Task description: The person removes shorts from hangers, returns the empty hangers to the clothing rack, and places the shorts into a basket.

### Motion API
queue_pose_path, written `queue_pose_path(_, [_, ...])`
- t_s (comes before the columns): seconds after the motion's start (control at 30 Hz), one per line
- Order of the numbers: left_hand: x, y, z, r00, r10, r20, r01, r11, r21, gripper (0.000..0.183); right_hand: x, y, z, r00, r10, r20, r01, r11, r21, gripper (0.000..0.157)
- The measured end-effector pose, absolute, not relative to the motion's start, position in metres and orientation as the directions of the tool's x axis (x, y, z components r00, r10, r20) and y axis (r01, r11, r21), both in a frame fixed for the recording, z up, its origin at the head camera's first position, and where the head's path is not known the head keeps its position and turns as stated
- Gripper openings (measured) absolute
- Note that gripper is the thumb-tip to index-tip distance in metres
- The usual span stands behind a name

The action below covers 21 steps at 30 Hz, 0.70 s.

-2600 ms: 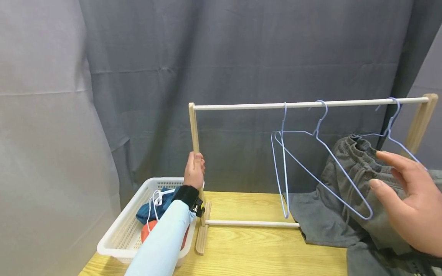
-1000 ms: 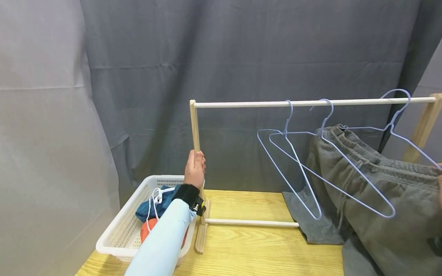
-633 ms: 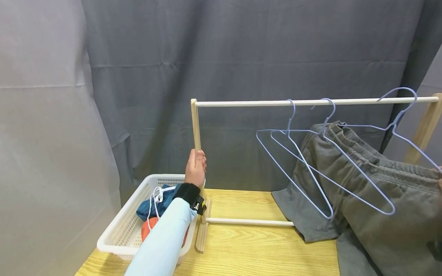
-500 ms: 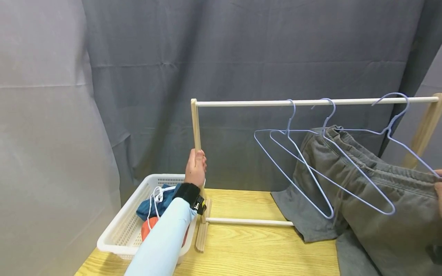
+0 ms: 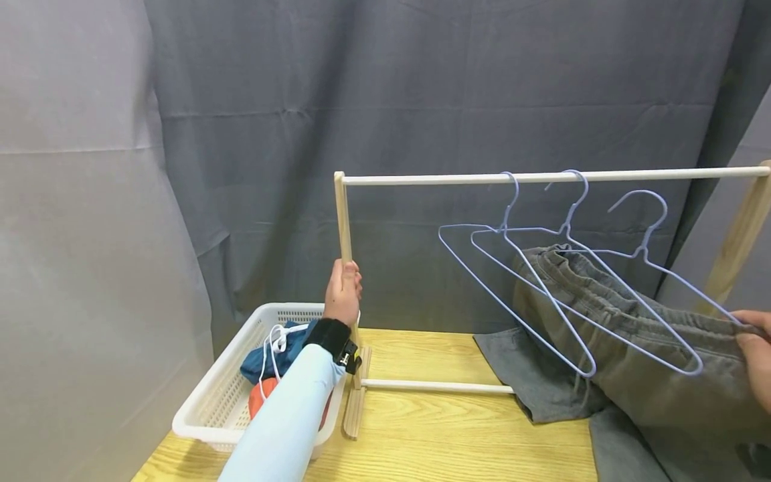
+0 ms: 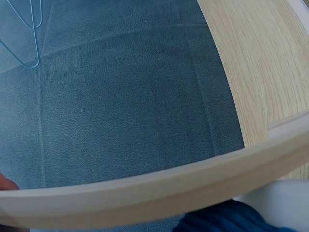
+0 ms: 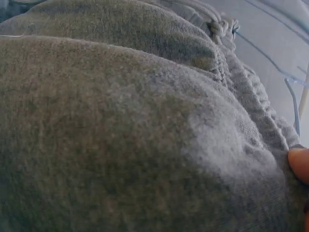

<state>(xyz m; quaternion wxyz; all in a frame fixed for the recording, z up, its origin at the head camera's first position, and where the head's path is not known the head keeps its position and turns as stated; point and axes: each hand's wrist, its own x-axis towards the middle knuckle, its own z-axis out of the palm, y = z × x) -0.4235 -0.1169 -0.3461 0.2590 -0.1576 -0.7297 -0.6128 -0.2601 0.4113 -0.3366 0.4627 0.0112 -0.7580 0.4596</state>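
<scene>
My left hand [image 5: 342, 294] grips the left wooden post [image 5: 343, 221] of a garment rack. At the right edge of the head view, my right hand [image 5: 757, 351] pinches the waistband of grey drawstring trousers [image 5: 693, 402] at the end of a light-blue clothes hanger [image 5: 646, 249]. The waistband lies along that hanger's lower part, and its hook sits below the rack's white bar [image 5: 421, 179]. Close up in the right wrist view, the trousers [image 7: 120, 135] fill most of the picture, with one fingertip [image 7: 300, 164] at the waistband. The trouser legs spread onto the table.
Two more light-blue hangers hang on the bar, one hanger [image 5: 508, 211] left of the other hanger [image 5: 569, 224], both in front of the trousers. A white basket [image 5: 201, 408] with blue and orange items stands left of the rack on the wooden table [image 5: 458, 435]. Grey curtains surround it.
My right hand came from hovering open to pinching the trousers and hanger. The hanger's hook rose off the bar, then dropped below it and moved left. My left hand stayed on the post.
</scene>
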Motion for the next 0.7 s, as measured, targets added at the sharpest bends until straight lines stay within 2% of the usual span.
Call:
queue_pose_path(0.1, [-0.423, -0.117, -0.345, -0.828, -0.086, 0.554, 0.531, 0.196, 0.824, 0.036, -0.259, 0.411, -0.338, -0.555, 0.362, 0.749, -0.474, 0.602, -0.642, 0.070])
queue_pose_path(0.37, [-0.425, -0.118, -0.346, -0.835, -0.089, 0.542, 0.518, 0.201, 0.831, 0.040, -0.256, 0.406, -0.341, -0.526, 0.230, 0.819, -0.622, 0.552, -0.555, 0.078])
queue_pose_path(0.7, [-0.426, -0.118, -0.347, -0.830, -0.085, 0.551, 0.530, 0.189, 0.827, 0.035, -0.254, 0.397, -0.339, -0.515, 0.100, 0.851, -0.668, 0.576, -0.472, 0.078])
